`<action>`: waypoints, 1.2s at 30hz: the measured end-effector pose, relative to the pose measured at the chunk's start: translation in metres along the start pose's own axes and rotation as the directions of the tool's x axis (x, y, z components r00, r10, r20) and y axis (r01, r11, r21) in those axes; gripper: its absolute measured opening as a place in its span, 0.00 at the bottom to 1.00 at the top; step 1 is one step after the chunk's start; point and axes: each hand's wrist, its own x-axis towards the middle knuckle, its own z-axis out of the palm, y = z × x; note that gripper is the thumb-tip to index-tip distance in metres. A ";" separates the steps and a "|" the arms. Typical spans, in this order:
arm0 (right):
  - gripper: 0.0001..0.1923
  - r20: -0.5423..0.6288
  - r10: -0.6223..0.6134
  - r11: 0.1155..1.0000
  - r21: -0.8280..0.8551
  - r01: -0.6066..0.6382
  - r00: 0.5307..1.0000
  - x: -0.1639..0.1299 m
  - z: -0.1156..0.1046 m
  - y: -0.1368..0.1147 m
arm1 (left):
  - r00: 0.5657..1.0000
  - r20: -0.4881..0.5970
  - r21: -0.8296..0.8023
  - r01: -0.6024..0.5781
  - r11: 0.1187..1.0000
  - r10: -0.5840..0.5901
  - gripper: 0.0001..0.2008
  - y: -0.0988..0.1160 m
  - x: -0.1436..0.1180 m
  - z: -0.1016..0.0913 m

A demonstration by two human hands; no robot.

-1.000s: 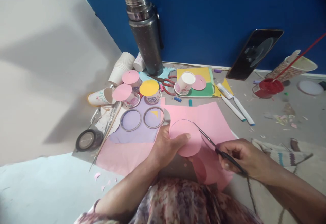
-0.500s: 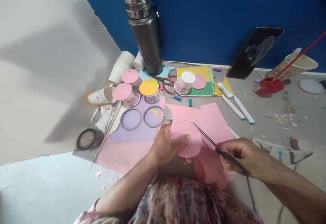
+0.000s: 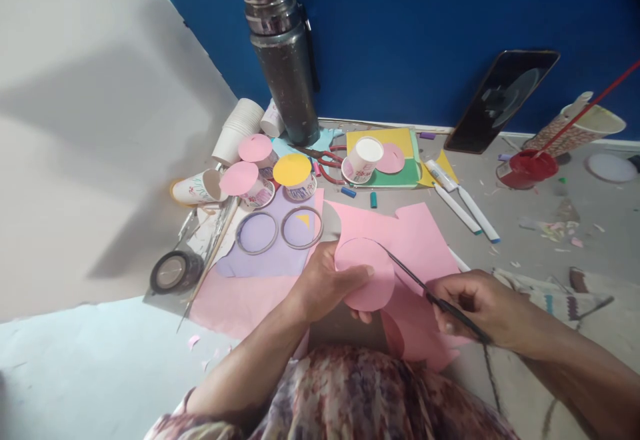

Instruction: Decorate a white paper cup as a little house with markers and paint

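My left hand (image 3: 327, 279) pinches a round pink paper disc (image 3: 367, 290), its thumb on top and fingertips showing below the lower edge. In my right hand (image 3: 473, 303) is a pair of dark scissors (image 3: 410, 279), whose thin blades point up and left. The blade tips meet the disc's upper right edge, where a blue drawn line shows. Under both hands lies a large pink paper sheet (image 3: 420, 240) with a cut, uneven edge. Two grey rings (image 3: 257, 233) rest on purple paper (image 3: 280, 260) left of my left hand.
Paper cups topped with pink and yellow discs (image 3: 293, 171) stand behind the rings. A steel flask (image 3: 285, 73), red-handled scissors (image 3: 330, 157), a cup (image 3: 363, 160) and a phone (image 3: 503, 101) are along the wall. Markers (image 3: 457, 208) and a red paint pot (image 3: 527, 168) lie right.
The scissor tips have shifted very slightly left and down along the disc's edge. My left hand keeps its hold, with the disc barely turned.
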 end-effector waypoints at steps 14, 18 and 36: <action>0.35 0.041 0.035 0.999 0.037 -0.037 0.999 -0.003 -0.001 -0.002 | 0.998 0.045 0.023 0.034 0.999 -0.035 0.14 -0.001 0.000 -0.003; 0.35 0.039 0.041 0.999 0.017 -0.042 0.998 -0.002 -0.001 0.001 | 0.996 0.085 0.008 0.039 0.999 -0.040 0.14 -0.002 0.000 -0.004; 0.39 0.063 0.019 0.999 -0.030 -0.017 0.998 -0.005 -0.001 -0.004 | 0.973 0.198 -0.002 0.119 0.993 -0.116 0.14 0.002 -0.004 -0.014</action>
